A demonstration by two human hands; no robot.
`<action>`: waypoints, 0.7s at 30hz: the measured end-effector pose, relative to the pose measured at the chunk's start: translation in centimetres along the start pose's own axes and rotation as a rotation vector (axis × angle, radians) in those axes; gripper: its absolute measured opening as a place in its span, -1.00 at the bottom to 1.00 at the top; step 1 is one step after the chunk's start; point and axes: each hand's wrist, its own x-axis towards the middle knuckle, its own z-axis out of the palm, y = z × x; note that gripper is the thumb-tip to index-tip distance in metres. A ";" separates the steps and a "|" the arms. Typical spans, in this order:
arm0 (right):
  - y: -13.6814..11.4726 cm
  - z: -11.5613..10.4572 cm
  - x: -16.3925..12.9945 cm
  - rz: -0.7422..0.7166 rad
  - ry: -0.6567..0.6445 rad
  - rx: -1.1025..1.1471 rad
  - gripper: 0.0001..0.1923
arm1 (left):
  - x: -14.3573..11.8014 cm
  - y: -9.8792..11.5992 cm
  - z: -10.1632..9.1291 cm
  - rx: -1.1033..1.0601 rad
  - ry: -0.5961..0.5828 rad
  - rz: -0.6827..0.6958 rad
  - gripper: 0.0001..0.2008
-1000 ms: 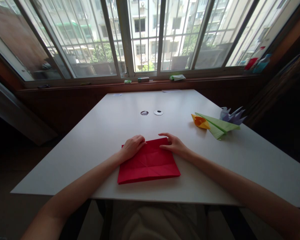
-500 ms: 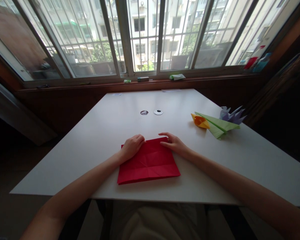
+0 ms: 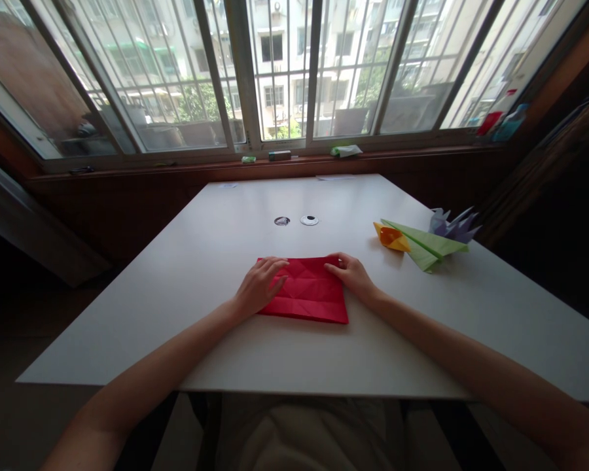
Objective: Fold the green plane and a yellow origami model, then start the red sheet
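A creased red paper sheet (image 3: 310,291) lies flat on the white table (image 3: 216,261), in front of me at the middle. My left hand (image 3: 260,284) rests flat on its left part, fingers spread over the paper. At the paper's far right corner my right hand (image 3: 353,275) has its fingers curled on the edge. Whether either hand pinches the sheet or only presses it I cannot tell.
Folded paper figures sit at the right of the table: an orange one (image 3: 391,237), a green one (image 3: 427,245) and a pale purple one (image 3: 454,226). Two round cable holes (image 3: 295,221) lie beyond the red paper. Small items line the window sill (image 3: 279,156).
The red paper has slid away from me and turned slightly, and shows a smaller area. Both hands moved forward with it; my left hand now lies flatter on the sheet.
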 end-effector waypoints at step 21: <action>-0.8 0.1 -0.5 -0.052 -0.059 0.062 -0.50 | -0.1 0.5 0.0 0.092 -0.566 -0.086 -0.29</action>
